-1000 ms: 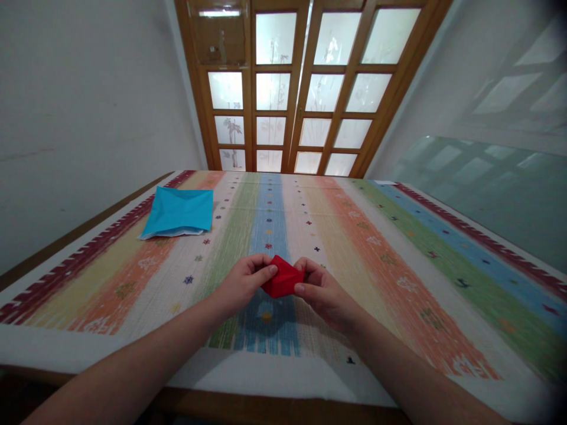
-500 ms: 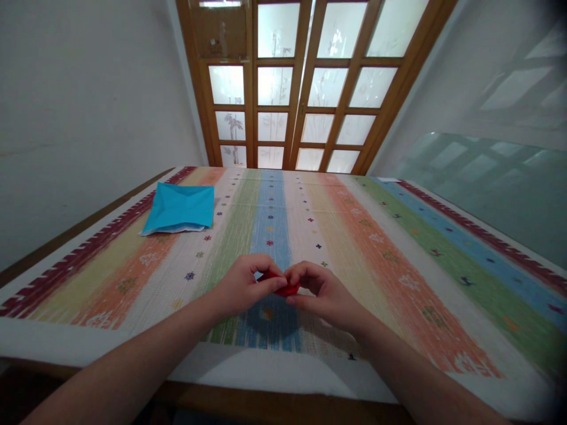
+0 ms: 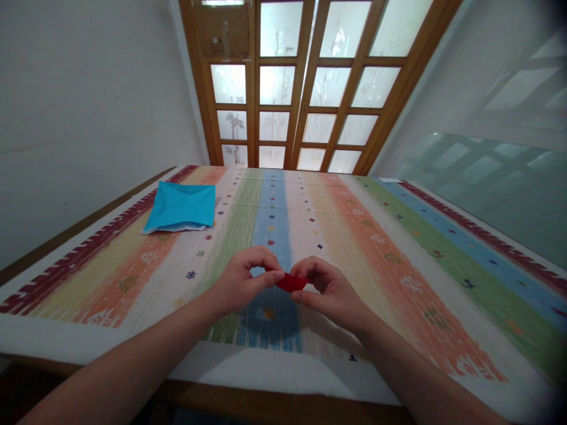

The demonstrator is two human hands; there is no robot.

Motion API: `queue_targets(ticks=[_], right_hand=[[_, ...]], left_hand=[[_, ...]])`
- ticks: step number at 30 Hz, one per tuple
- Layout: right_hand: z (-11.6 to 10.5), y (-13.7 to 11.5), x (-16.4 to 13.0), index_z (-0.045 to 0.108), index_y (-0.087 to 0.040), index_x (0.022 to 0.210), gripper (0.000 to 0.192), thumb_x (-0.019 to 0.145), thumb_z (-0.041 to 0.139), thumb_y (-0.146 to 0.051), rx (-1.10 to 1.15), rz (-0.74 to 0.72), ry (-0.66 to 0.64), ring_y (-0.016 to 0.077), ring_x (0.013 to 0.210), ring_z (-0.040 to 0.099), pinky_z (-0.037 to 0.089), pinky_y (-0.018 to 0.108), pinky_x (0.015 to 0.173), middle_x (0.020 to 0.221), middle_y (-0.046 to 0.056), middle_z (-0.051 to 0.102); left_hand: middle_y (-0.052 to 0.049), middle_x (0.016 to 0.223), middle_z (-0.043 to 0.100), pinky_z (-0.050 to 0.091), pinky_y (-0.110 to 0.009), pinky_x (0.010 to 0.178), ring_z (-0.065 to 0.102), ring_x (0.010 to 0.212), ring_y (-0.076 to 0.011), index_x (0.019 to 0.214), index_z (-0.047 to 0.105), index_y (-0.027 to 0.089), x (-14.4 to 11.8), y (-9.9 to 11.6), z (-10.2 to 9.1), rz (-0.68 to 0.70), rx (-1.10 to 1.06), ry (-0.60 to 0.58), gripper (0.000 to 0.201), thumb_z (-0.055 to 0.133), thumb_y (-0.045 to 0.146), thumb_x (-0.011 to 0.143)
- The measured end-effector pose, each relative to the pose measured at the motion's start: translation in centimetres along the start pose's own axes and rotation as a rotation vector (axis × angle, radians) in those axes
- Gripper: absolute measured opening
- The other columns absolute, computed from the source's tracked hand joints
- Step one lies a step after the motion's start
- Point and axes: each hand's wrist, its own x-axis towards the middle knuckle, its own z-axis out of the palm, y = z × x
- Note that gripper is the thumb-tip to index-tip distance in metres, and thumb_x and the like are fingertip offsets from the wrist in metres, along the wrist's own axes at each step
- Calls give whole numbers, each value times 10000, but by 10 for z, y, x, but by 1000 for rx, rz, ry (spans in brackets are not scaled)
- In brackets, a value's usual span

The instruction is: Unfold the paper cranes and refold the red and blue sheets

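- A wooden-framed door (image 3: pixel 305 88) with frosted glass panes fills the far wall, lit from behind.
- A table (image 3: pixel 88 360) takes up most of the lower view, its wooden edge showing at the near side.
- A striped tablecloth (image 3: pixel 398 248) covers it, with bands of maroon, yellow, orange, green, blue and white running away from the person, dotted with small flower motifs.
- A sheet of blue paper (image 3: pixel 181 205) lies flat on the far left part of the cloth, a white layer showing under its near edge; it is well apart from both hands.
- The left hand (image 3: pixel 241 283) is raised a little above the blue stripe, thumb and fingers pinched onto the left end of the red piece.
- The right hand (image 3: pixel 328 289) faces it, fingers curled, thumb and forefinger pinching the right end.
- The folded red paper (image 3: pixel 290 282) sits between the two hands, held just above the cloth, seen nearly edge-on, mostly hidden by fingers.
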Motion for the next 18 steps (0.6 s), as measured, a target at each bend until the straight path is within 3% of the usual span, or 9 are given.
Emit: queue_targets(ticks=[3,6,12,15,18], right_hand=[[-3,-5,0,621,-245,882,141,851,751,-201,-170,-179,74,193,885,652,535,353,805,931,27,665],[-6,-11,1,633,-256,891,169,845,721,-121,-407,-394,138,205,919,642,528,363,807,963,39,661],[-6,-13,2,670,-281,955,185,889,632,-113,-656,-537,74,230,953,646,523,414,863,991,56,696],[-5,-11,0,679,-279,982,184,909,616,-122,-698,-559,4,240,1009,635,517,428,905,1038,63,701],[-4,-8,-2,672,-277,1022,201,918,611,-117,-702,-554,-35,249,1057,622,516,434,927,1090,70,692]], left_hand=[[-85,1048,697,504,-370,924,649,1010,-215,844,754,209,-2,3,-4,198,170,22,86,728,280,884],[-104,1151,674,489,-400,979,631,1095,-241,858,755,210,-3,3,-6,294,303,29,74,733,279,873],[-106,1125,679,493,-416,981,637,1091,-241,819,723,195,-1,-3,-1,174,442,72,121,657,235,912],[-93,1123,678,500,-426,985,633,1092,-239,898,720,210,0,-4,3,139,442,79,41,689,191,880],[-88,1145,671,501,-419,990,625,1101,-229,1007,711,224,0,-4,5,161,436,77,161,678,140,873]])
